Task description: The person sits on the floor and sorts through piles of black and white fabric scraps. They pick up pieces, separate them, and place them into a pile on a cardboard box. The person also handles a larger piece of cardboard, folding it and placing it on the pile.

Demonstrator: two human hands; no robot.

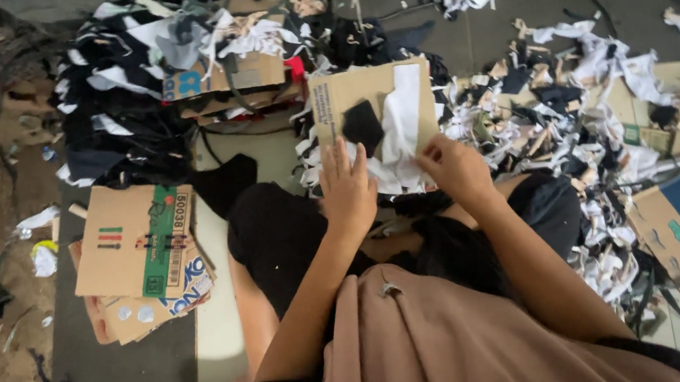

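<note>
I see left hand [347,189] flat, fingers spread, pressing white fabric pieces [387,170] at 6 o'clock edge of cardboard sheet [348,92]. Right hand [453,169] pinching white strip [403,112], fingers closed on it. Black scrap [363,125] on cardboard centre. Cardboard stack [136,250] at 9 o'clock; scrap heap [578,104] at 3 o'clock.

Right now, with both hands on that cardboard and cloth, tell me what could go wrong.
1. The white cloth strip and black cloth piece lie loose on the tilted cardboard sheet; they may slide off into the scrap pile and get lost among similar pieces.
2. The left hand lies flat while the right hand pinches the white cloth; a tug could shift the stack.
3. The cardboard stack at the left sits unevenly and might topple.
</note>
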